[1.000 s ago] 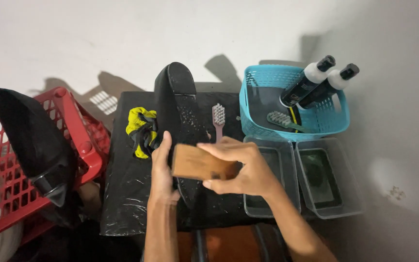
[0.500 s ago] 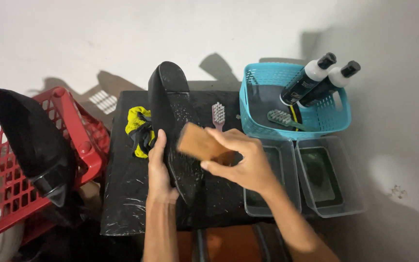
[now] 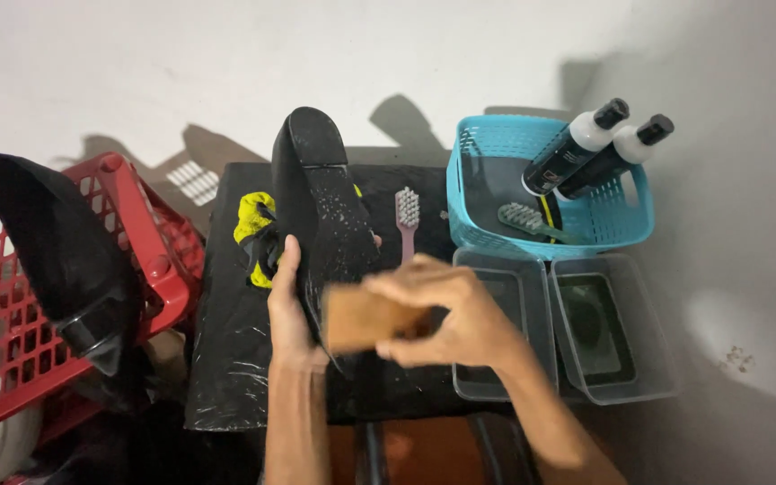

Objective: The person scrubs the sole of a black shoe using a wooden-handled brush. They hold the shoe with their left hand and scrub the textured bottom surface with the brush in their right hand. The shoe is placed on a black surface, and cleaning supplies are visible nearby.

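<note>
My left hand (image 3: 287, 301) grips a black shoe (image 3: 318, 193) by its side, sole turned up and speckled with white foam, over a black plastic-covered table (image 3: 226, 359). My right hand (image 3: 449, 310) holds a brown wooden brush (image 3: 361, 316), blurred with motion, against the sole's near end. A pink toothbrush (image 3: 406, 220) lies on the table just right of the shoe. A yellow and black cloth (image 3: 253, 235) sits to the shoe's left.
A red basket (image 3: 150, 242) at left holds another black shoe (image 3: 60, 247). A blue basket (image 3: 586, 233) at back right contains two black bottles (image 3: 599, 153) and a grey brush (image 3: 532, 220). Two clear tubs (image 3: 604, 323) stand in front of it.
My right hand has drawn the wooden brush back down the sole toward me, after pushing it up half a second ago. My left hand keeps its grip on the shoe.
</note>
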